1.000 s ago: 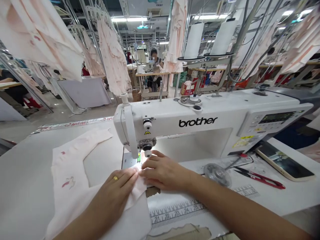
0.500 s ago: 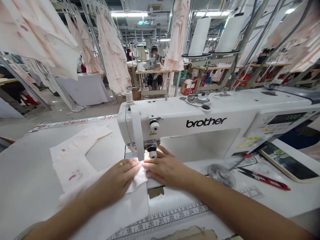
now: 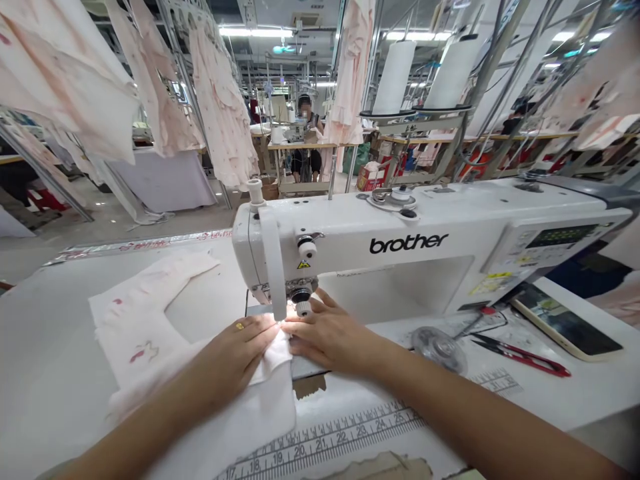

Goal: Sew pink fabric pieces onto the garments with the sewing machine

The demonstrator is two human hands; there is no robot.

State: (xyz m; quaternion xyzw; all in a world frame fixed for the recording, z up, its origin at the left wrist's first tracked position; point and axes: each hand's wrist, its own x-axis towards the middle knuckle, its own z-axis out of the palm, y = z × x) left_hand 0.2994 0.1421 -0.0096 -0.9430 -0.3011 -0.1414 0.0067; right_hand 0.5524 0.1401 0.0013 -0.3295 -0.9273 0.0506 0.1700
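Observation:
A pale pink fabric piece [image 3: 150, 340] with small red prints lies on the white table and runs under the needle of a white Brother sewing machine [image 3: 400, 247]. My left hand [image 3: 235, 353], with a gold ring, lies flat on the fabric just left of the needle. On the right side of the needle my right hand [image 3: 330, 333] rests, fingers stretched flat and pressing the fabric edge by the presser foot. The fingertips of both hands almost meet under the machine's lamp.
Red-handled thread snips [image 3: 520, 357] and a phone [image 3: 565, 320] lie at the right. A clear round bobbin case [image 3: 440, 347] sits near my right forearm. A ruler strip [image 3: 320, 440] marks the table front. Pink garments hang overhead; another person sits at a far machine [image 3: 305, 133].
Both hands have slid a little further toward the needle with the fabric, which has shifted left and bunched slightly. My view has moved a bit.

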